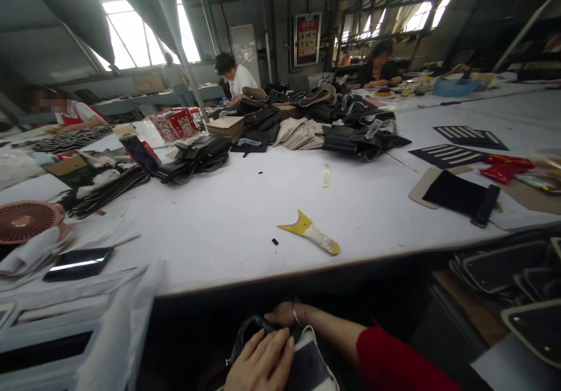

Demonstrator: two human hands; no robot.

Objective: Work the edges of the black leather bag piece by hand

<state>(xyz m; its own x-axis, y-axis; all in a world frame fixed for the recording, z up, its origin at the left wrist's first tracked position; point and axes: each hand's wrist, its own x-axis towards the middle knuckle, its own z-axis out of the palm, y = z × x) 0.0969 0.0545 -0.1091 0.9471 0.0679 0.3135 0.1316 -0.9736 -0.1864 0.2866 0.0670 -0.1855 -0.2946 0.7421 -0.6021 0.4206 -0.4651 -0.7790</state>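
Both my hands are below the front edge of the white table [245, 215], in my lap. My left hand [262, 363] lies over a dark bag [248, 331], fingers pressed on its top. A dark panel with a white edge [312, 363] belongs to the same piece, just right of that hand. My right hand [286, 314], with a ring and a red sleeve behind it, grips the bag's far edge. On the table, nearest to my hands, a yellow and white scraper [309, 233] lies untouched.
A phone [79, 262] and a pink fan [23, 221] lie at the left. Piles of black bags [359, 137] and a red box [174, 123] fill the back. Black cut pieces [456, 195] lie at the right, trays [504, 265] stand below. Other people work at the far tables.
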